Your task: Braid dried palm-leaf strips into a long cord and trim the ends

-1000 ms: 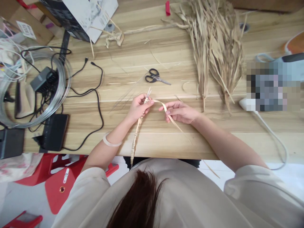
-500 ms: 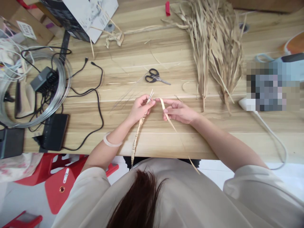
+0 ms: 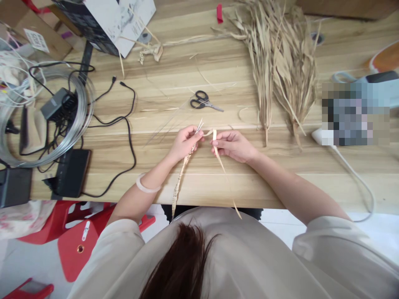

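Note:
My left hand (image 3: 186, 143) pinches the upper end of a narrow woven straw braid (image 3: 178, 182), which hangs slantwise down past the table's front edge. Thin wire tips (image 3: 200, 123) stick up out of the braid above my left thumb. From there a pale flat strip of dried leaf (image 3: 219, 160) bridges the small gap to my right hand (image 3: 233, 146). The strip bends over at my right fingertips, held between thumb and fingers, and its tapering tail dangles below. Black-handled scissors (image 3: 204, 101) lie on the table just beyond both hands.
Bundles of dried leaves (image 3: 264, 74) lie at the back right. Coiled wire (image 3: 84, 120), black cables (image 3: 133, 145) and a black phone-like slab (image 3: 75, 172) occupy the left. A box (image 3: 115, 25) stands at the back left. A white cable (image 3: 355, 170) runs along the right.
My right forefinger has drawn back from beside my left fingertips to the strip. The strip now spans the gap in a bend, and its tail has swung left.

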`<state>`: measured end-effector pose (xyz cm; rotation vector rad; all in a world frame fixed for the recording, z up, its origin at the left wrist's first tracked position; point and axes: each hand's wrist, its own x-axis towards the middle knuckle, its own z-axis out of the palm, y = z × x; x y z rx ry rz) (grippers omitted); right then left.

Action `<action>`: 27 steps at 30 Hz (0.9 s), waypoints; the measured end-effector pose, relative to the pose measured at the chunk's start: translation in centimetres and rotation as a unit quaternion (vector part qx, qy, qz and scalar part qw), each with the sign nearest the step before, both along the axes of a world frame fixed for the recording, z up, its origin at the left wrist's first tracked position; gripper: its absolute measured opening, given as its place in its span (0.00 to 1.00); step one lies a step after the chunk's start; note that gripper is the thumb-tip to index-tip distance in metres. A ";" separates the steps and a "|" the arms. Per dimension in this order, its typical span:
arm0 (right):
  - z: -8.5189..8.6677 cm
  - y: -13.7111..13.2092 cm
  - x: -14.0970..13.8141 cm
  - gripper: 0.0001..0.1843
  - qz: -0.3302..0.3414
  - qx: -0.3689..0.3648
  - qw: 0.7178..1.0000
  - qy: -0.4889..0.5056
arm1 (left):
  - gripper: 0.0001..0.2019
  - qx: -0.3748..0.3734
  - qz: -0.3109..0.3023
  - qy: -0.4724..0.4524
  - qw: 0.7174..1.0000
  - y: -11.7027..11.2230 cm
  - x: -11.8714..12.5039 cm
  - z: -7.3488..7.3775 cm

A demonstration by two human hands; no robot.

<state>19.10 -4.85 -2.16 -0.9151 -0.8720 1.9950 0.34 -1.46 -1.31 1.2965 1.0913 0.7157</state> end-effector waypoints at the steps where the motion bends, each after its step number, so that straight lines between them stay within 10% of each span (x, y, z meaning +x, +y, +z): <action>1: -0.1 -0.1 -0.1 0.12 -0.009 0.010 1.000 -0.008 | 0.16 -0.001 -0.001 -0.001 1.000 0.0 0.0 0.0; 27: -0.3 -0.6 -0.7 0.16 -0.135 0.166 0.959 -0.187 | 0.18 -0.027 0.017 -0.001 0.999 -0.2 0.2 0.4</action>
